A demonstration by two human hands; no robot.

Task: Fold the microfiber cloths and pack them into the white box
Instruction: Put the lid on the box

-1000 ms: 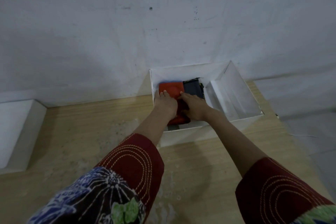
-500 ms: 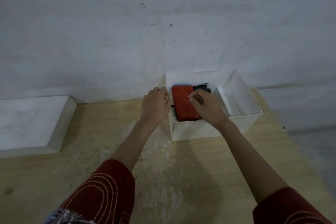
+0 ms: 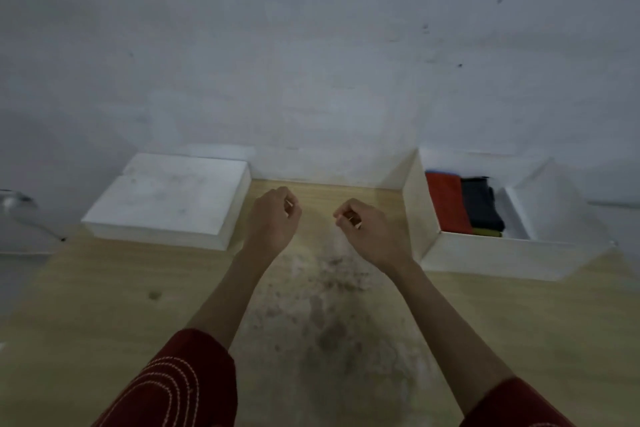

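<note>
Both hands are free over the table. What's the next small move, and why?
Probably reach the left hand to the flat white lid beside it, to cover the white box. It and the right hand hold nothing, no loose cloth shows on the table, and the red cloth and dark cloth lie packed inside.

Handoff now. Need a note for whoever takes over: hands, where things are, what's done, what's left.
Left hand: empty, fingers loosely curled, above the table.
Right hand: empty, loosely curled, just left of the white box.
The box stands at the table's right end, open on top. Inside, the red cloth and dark cloth lie folded side by side, with a yellow-green edge showing below them.
A flat white piece lies at the left.
Done: those cloths are packed.
Left: any cloths out of view, and perhaps closing the box.
</note>
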